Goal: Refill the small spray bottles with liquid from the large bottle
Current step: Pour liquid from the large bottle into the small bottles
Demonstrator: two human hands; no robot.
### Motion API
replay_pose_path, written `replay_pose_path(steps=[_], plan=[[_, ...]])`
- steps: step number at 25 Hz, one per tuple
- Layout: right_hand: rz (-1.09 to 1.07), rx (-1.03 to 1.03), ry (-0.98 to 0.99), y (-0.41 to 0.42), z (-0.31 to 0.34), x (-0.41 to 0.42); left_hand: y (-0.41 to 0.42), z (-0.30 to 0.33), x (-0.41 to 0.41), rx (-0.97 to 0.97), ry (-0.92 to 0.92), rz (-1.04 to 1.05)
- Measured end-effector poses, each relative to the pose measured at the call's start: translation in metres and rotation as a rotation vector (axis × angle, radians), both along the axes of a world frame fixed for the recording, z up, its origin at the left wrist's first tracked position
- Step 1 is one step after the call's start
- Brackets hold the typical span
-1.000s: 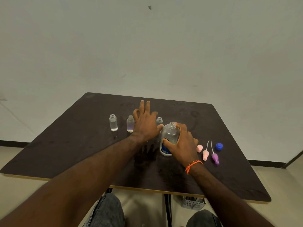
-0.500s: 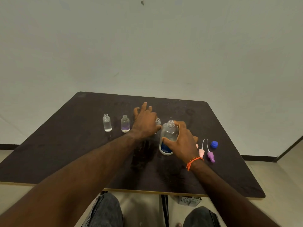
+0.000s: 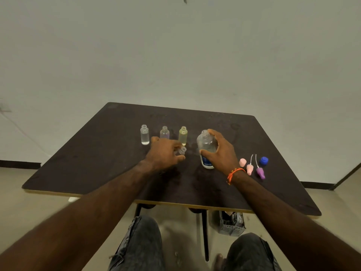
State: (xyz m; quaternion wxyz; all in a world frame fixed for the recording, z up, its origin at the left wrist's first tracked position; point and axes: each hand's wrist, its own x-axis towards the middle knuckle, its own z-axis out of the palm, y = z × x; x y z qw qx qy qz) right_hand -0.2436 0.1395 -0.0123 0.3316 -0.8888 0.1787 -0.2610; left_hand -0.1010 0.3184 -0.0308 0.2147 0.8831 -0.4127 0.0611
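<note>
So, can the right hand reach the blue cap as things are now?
Probably yes, but not at once: the right hand grips the large bottle. The blue cap lies uncovered to its right, nothing between them.

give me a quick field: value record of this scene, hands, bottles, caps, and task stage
left hand: grips a small bottle, tilted, its open neck towards the large bottle
right hand: grips the large bottle, upright on the table
large bottle: uncapped, clear, blue label low down
standing small bottles: three in a row, uncapped: clear bottle, purple-tinted bottle, yellow-tinted bottle
caps, right of the large bottle: pink cap, pink sprayer, purple sprayer, blue cap
task stage: no pouring yet
</note>
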Motion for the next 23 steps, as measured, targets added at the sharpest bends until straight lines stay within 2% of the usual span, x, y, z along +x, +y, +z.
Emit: replay_pose_path(steps=[5,9,15,23], plan=[[0.076,-0.271,0.088,0.011,0.009,0.008,0.011,-0.009,0.005,-0.129,0.107,-0.012],[0.085,-0.533,0.251,0.011,0.013,0.012,0.007,-0.020,0.009,-0.229,0.200,-0.023],[0.080,-0.695,0.391,0.005,0.012,0.013,0.004,-0.030,0.013,-0.245,0.231,-0.058],[0.075,-0.827,0.397,0.005,0.012,0.015,-0.001,-0.029,0.015,-0.185,0.176,-0.067]])
